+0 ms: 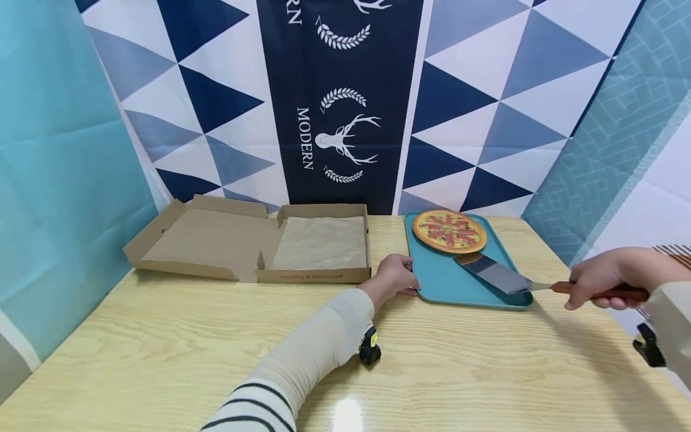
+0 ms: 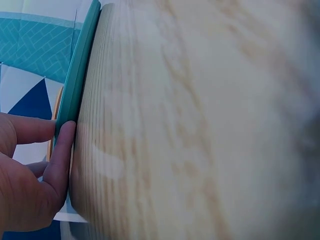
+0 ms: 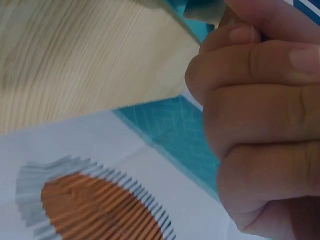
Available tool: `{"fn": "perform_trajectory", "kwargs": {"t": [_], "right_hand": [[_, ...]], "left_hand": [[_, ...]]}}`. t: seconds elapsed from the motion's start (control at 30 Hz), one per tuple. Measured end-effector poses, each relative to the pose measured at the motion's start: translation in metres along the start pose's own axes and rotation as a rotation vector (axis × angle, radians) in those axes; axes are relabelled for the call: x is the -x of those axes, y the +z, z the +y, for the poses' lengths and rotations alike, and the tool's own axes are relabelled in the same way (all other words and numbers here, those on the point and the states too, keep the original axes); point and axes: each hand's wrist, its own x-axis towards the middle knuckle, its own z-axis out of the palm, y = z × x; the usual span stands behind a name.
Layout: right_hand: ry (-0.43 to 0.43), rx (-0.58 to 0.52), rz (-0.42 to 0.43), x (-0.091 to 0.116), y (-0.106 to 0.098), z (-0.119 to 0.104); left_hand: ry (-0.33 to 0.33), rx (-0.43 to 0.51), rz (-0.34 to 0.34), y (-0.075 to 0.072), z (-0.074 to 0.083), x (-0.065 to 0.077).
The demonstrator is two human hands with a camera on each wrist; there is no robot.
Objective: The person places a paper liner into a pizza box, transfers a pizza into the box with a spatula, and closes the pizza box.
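On a blue tray at the right of the table lies a round pizza with red toppings, near the tray's far edge. My left hand pinches the tray's left rim; in the left wrist view, the thumb and a finger of the left hand meet at that rim. A pizza spatula with a wooden handle is gripped by my right hand. Its metal blade slants over the tray, with the tip at the pizza's near edge. The right wrist view shows the right hand's curled fingers.
Left of the tray stands an open cardboard pizza box, its lid folded out to the left and a sheet of paper lining its base. A patterned cloth hangs behind the wooden table.
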Motion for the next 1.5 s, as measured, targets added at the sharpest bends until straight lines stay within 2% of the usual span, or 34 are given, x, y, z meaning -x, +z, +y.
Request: {"fn": "perform_trajectory", "kwargs": {"t": [0.17, 0.27, 0.43, 0.53, 0.77, 0.9, 1.07, 1.23, 1.5], "right_hand": [[-0.032, -0.008, -0.006, -0.016, 0.001, -0.015], [-0.058, -0.003, 0.018, -0.021, 0.003, -0.023], [-0.124, 0.049, 0.097, -0.020, 0.010, -0.030], [-0.150, 0.041, 0.120, -0.014, 0.014, -0.031], [-0.180, -0.213, 0.104, -0.014, 0.029, -0.030], [-0.219, -0.310, 0.093, -0.020, 0.035, -0.028], [-0.202, -0.350, 0.143, -0.024, 0.041, -0.033], [-0.182, -0.321, 0.197, -0.026, 0.042, -0.039], [-0.161, -0.286, 0.198, -0.039, 0.032, -0.049]], "left_hand": [[-0.007, 0.000, 0.007, -0.001, -0.002, 0.000], [-0.002, 0.003, 0.010, -0.001, -0.001, -0.001], [-0.004, 0.006, 0.010, -0.001, -0.001, -0.002], [-0.003, 0.007, 0.015, -0.001, 0.000, -0.002], [-0.001, 0.017, 0.008, -0.001, -0.001, -0.002], [-0.002, 0.023, 0.006, 0.000, -0.002, -0.002], [-0.004, 0.040, 0.006, 0.000, -0.001, -0.001], [-0.002, 0.034, 0.002, 0.001, -0.001, -0.001], [-0.002, 0.035, 0.001, 0.002, -0.001, 0.000]]}}
